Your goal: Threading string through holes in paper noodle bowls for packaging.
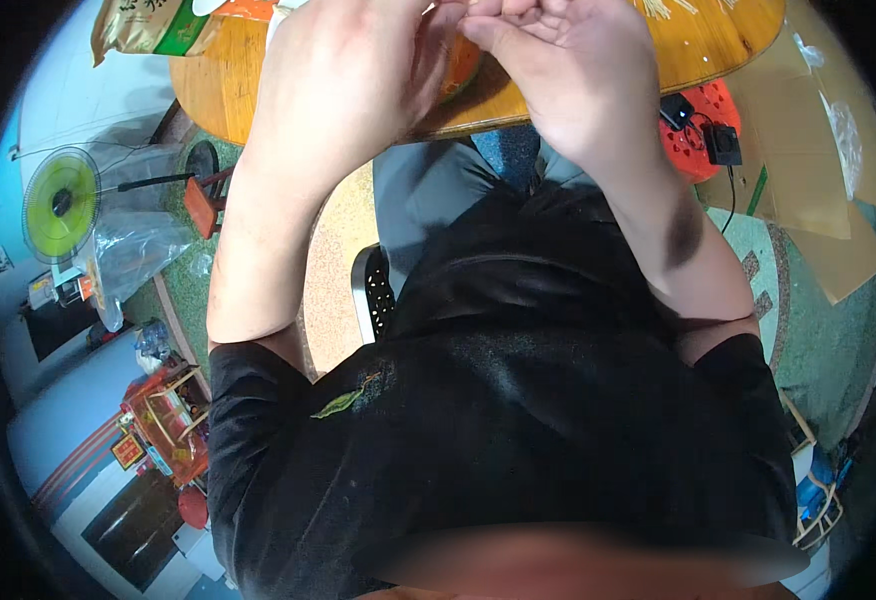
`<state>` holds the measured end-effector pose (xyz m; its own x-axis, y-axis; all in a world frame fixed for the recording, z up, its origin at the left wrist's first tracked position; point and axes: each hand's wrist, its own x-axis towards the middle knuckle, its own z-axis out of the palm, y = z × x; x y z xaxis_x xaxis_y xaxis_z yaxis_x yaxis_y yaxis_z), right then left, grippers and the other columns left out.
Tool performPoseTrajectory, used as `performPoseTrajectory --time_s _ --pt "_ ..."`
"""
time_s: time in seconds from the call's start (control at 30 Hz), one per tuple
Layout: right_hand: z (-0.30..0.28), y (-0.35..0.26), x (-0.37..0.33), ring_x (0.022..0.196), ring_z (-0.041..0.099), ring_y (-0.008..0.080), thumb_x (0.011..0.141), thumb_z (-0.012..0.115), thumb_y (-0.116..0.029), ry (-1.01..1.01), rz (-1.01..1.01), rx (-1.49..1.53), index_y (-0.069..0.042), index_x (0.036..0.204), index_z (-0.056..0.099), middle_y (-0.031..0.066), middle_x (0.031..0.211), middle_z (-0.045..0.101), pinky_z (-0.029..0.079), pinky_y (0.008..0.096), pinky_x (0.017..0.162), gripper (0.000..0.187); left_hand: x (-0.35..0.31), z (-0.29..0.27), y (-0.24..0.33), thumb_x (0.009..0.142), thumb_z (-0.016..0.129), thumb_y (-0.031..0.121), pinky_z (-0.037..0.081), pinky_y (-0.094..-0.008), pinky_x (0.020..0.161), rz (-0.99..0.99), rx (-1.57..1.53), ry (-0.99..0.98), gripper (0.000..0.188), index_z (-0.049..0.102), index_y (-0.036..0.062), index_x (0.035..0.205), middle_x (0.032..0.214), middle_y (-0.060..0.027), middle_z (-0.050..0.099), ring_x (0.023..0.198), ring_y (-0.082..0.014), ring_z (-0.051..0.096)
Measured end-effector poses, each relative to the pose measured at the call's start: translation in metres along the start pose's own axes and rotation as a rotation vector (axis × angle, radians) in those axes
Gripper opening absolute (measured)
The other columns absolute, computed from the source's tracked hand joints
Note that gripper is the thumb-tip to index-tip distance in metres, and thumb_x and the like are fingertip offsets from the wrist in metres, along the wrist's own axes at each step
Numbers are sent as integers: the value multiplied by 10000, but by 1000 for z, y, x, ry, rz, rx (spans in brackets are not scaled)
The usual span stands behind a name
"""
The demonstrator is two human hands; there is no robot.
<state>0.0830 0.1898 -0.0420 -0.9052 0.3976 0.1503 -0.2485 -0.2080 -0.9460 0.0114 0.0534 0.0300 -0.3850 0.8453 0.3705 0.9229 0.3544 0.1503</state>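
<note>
Over the near side of a round wooden table (518, 108), both hands come together at the top edge of the view. The fingers of my left hand (363, 75) are drawn together, their tips close to the right thumb. My right hand (593, 75) is turned partly palm up, with its fingers curled and its thumb pointing toward the left fingertips. Whatever sits between the fingertips is too small and cut off to name. Behind the hands, part of an orange, rounded thing (466, 62) shows on the table. Thin pale sticks (658, 8) lie beyond my right hand.
A gold and green packet (148, 30) lies at the table's left edge. At right, a red perforated stool (693, 150) bears black adapters (723, 145) with a cable. Cardboard (798, 150) lies farther right. A green fan (61, 205) stands at left.
</note>
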Motion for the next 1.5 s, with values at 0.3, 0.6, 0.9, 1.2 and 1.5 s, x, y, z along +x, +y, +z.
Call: performPoseTrajectory --time_s 0.3,0.6,0.9,1.2,1.5 --pt "0 7 -4 765 673 216 889 657 123 97 -547 -441 -20 920 473 126 839 646 534 314 689 235 4 -2 -5 948 604 71 476 -476 728 -149 -133 -96 93 540 2 953 898 -222 583 851 -440 596" --pt "-1 26 10 784 682 270 862 667 134 121 -932 -290 -37 891 470 150 852 655 534 337 705 263 6 -12 -2 954 614 64 485 -373 704 -336 -315 -209 91 572 -17 960 855 -155 589 774 -267 589" --pt "-8 30 20 839 664 164 883 650 129 30 -754 -87 -16 864 513 127 914 667 531 283 733 200 6 -7 -8 929 657 16 470 -284 665 -314 -469 -179 68 601 -17 947 789 -47 580 737 -115 541" --pt "-8 5 -10 655 599 69 894 700 101 116 -258 -238 4 905 597 35 819 671 472 210 603 142 7 -3 -14 1040 557 61 442 -242 639 -534 -673 -294 109 591 -8 964 798 5 560 725 -69 503" --pt "0 -9 -14 740 694 97 926 743 4 74 -18 -153 58 968 700 79 868 742 541 224 651 81 5 0 -17 1055 549 51 436 -225 629 -525 -778 -274 98 597 -4 990 820 21 573 723 -51 502"
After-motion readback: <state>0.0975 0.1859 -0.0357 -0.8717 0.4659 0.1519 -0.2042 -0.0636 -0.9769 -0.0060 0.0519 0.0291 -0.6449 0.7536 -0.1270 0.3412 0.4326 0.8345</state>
